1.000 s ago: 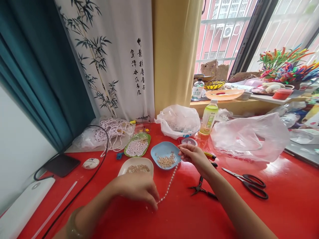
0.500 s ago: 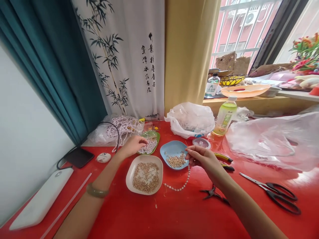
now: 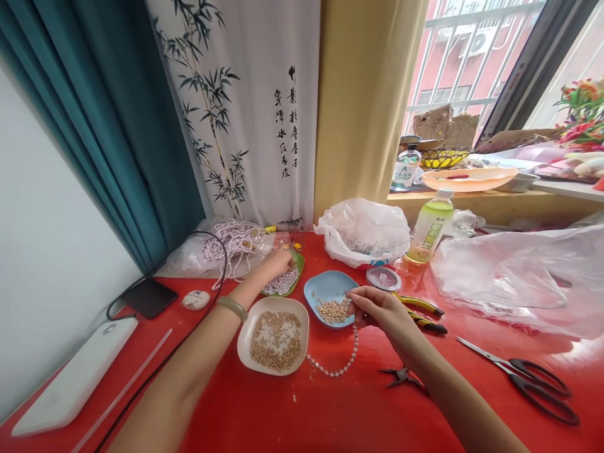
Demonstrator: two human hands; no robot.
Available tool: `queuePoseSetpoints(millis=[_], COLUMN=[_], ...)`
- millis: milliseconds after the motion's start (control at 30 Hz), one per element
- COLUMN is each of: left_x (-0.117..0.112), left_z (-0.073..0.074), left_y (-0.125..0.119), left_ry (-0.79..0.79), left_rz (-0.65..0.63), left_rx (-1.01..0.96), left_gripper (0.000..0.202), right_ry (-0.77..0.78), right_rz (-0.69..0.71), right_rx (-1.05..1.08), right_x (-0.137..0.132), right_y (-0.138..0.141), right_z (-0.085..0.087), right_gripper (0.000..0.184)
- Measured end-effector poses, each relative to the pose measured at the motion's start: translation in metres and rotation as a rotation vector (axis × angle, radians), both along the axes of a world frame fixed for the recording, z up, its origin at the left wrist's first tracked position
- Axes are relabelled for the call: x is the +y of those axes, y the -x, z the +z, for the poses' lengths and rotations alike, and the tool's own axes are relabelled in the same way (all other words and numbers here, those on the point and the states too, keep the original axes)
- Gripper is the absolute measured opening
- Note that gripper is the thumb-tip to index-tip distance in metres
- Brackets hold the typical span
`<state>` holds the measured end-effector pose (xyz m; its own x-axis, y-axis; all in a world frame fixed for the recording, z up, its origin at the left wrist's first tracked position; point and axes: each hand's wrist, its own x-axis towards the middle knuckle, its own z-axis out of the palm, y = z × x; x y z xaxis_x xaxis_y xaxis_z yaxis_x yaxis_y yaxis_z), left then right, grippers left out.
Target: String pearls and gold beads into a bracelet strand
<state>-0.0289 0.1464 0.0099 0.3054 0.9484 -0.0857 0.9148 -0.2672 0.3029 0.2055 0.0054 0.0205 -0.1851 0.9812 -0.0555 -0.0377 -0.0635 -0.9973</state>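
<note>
My left hand (image 3: 278,261) reaches into the green dish (image 3: 296,284) of pale pearls, fingers bent down among the beads; what they pinch is hidden. My right hand (image 3: 377,308) hovers at the edge of the blue dish (image 3: 323,286) of gold beads, pinched on the upper end of a pearl strand (image 3: 337,368). The strand hangs down and curls on the red table (image 3: 330,415). A white dish (image 3: 245,340) of small gold beads sits between my arms.
Small black pliers (image 3: 403,376) and yellow-handled pliers (image 3: 419,308) lie right of my right hand, scissors (image 3: 528,374) further right. Plastic bags (image 3: 363,229), a green bottle (image 3: 429,229), a thread spool (image 3: 383,278), pearl strings (image 3: 231,242), a phone (image 3: 148,297) and cable ring the dishes.
My left hand left the strand's lower end and moved up into the green pearl dish. The strand's free end now lies curled on the table. My view shifted left.
</note>
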Motion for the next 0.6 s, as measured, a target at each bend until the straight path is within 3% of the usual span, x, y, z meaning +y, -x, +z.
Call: queuePoseSetpoints(millis=[300,600], left_x=[0.001,0.005], left_z=[0.003,0.021], left_y=[0.013,0.013], left_ry=[-0.071,-0.27], left_rz=[0.05,0.091], left_rx=[-0.009,-0.155], left_gripper=[0.028,0.013], right_ry=[0.017,0.029], right_rz=[0.007,0.003], right_rx=[-0.006,-0.004], right_x=[-0.006,-0.004], right_y=[0.004,0.005], right_z=[0.009,0.006], right_gripper=[0.025,0.027])
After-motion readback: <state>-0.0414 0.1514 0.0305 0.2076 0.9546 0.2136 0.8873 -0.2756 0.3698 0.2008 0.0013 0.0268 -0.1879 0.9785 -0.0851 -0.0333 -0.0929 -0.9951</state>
